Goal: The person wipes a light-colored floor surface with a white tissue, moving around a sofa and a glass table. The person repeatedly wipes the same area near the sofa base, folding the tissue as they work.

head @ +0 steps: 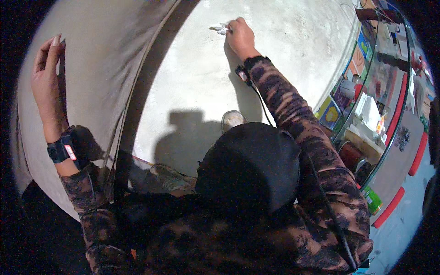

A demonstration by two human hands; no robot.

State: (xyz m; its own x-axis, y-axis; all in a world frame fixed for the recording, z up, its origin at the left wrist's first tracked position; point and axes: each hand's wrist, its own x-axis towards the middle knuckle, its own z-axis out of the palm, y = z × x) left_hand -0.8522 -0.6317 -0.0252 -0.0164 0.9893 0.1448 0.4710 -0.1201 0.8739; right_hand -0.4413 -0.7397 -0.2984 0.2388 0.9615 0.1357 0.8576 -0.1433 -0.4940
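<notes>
My right hand point(242, 37) is stretched out over a brightly lit pale surface point(192, 82). Its fingers pinch a small crumpled white scrap point(220, 30), possibly tissue, with a darker tip pointing left. What the scrap is made of is too small to tell. On the far left, my left hand point(50, 70) is raised against a wide greyish-beige cloth point(99, 48). Its thumb and fingers come close together near the top, casting a narrow shadow on the cloth. Whether they grip any fabric is not visible.
A glass-topped table point(386, 86) stands on the right, holding a white tissue pack point(367, 110), a jar point(356, 79) and other items. A green container point(373, 201) sits near its lower end. A shoe point(232, 120) shows beyond the dark cap point(251, 165).
</notes>
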